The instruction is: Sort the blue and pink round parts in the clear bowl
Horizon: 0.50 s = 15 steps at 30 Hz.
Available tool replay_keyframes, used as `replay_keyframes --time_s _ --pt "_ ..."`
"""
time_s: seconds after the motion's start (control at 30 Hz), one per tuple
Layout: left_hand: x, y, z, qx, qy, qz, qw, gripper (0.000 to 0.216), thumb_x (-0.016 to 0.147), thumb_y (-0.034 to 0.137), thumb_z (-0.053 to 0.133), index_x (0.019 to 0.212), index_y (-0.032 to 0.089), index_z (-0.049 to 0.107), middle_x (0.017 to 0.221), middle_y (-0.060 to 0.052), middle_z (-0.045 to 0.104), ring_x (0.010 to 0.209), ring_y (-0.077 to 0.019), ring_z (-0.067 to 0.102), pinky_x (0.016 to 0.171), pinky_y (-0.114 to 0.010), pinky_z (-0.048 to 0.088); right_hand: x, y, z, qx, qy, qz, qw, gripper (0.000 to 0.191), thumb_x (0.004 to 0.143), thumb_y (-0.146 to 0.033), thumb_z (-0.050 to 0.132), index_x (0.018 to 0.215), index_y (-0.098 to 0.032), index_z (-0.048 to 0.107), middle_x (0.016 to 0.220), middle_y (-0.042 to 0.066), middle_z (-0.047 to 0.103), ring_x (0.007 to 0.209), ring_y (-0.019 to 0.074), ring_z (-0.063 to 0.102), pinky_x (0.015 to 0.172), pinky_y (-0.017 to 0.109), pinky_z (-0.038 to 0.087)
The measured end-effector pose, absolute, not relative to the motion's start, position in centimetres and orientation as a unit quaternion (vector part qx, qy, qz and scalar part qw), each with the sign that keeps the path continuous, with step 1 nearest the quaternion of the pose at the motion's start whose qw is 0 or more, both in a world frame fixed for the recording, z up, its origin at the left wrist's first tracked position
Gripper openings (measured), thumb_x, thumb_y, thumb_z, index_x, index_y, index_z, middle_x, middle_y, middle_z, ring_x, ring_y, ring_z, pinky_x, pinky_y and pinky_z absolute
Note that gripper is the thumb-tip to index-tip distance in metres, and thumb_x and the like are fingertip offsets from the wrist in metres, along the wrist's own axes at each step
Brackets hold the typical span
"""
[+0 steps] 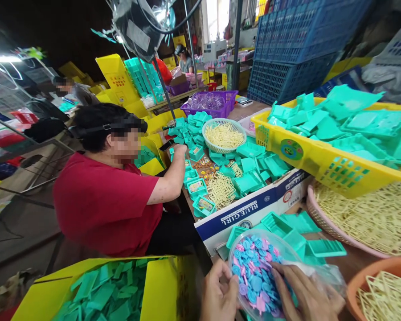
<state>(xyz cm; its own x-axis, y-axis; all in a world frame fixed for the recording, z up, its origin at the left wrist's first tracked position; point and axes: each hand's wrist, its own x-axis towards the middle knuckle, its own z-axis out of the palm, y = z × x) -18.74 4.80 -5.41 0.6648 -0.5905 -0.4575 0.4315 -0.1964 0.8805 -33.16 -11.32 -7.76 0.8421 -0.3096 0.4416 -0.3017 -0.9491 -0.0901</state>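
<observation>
A clear round plastic bowl (pixel 289 243) in the lower middle holds small blue, pink and purple plastic pieces (pixel 255 272), some with spiral rounds. My left hand (pixel 218 292) is at the bowl's left rim, its fingers curled and thumb near the index finger; what they hold, if anything, is hidden. Reaching in from the right, my right hand (pixel 305 287) has its fingers apart and stretched over the pieces, fingertips touching them beside a purple piece. A clear plastic bag (pixel 332 276) lies by my right hand. Behind the bowl are turquoise plastic trays (pixel 282 227).
A blue-white cardboard strip (pixel 247 211) divides the table. Beyond it, a person in red (pixel 107 200) handles turquoise boxes. At right are a yellow basket (pixel 337 167), a pink basket (pixel 330 229) and an orange bowl (pixel 361 285). A yellow carton (pixel 160 290) stands lower left.
</observation>
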Motion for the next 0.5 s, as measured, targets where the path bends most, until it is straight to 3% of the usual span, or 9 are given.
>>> replay_keyframes --time_s 0.13,0.23,0.4,0.5 --pt "-18.8 4.8 -5.0 0.658 -0.057 -0.418 0.623 0.07 0.067 0.083 0.068 0.074 0.021 0.038 0.062 0.007 0.041 0.049 -0.0051 0.039 0.046 -0.017 0.039 -33.9 -10.1 -7.1 -0.954 0.168 -0.234 0.076 0.034 0.101 -0.039 0.048 0.129 -0.033 0.066 0.116 0.004 0.075 0.091 0.0241 0.073 0.075 0.037 0.053" --pt "-18.6 5.5 -4.8 0.655 -0.083 -0.441 0.609 0.065 0.071 0.078 0.071 0.073 0.02 0.04 0.062 0.008 0.038 0.052 -0.0059 0.039 0.049 -0.016 0.038 -35.0 -7.7 -5.4 -0.937 0.211 -0.248 0.123 0.033 0.102 -0.034 0.05 0.133 -0.028 0.062 0.122 0.006 0.072 0.104 0.0226 0.071 0.084 0.035 0.057" --pt "-18.1 6.8 -5.5 0.67 -0.127 -0.485 0.548 0.059 0.073 0.07 0.074 0.071 0.019 0.044 0.065 0.006 0.042 0.057 -0.0076 0.041 0.052 -0.017 0.041 -38.3 -3.5 -3.3 -0.887 0.318 -0.292 0.166 0.018 0.098 -0.016 0.057 0.114 -0.023 0.063 0.112 0.007 0.072 0.103 0.0189 0.07 0.088 0.029 0.056" --pt "-18.7 7.0 -5.7 0.675 -0.136 -0.525 0.5 0.06 0.068 0.069 0.078 0.069 0.019 0.046 0.067 0.005 0.043 0.058 -0.0081 0.042 0.052 -0.017 0.04 -41.7 -1.6 -3.5 -0.826 0.431 -0.325 0.163 0.014 0.097 -0.016 0.058 0.107 -0.023 0.064 0.104 0.006 0.071 0.098 0.0181 0.07 0.086 0.027 0.057"
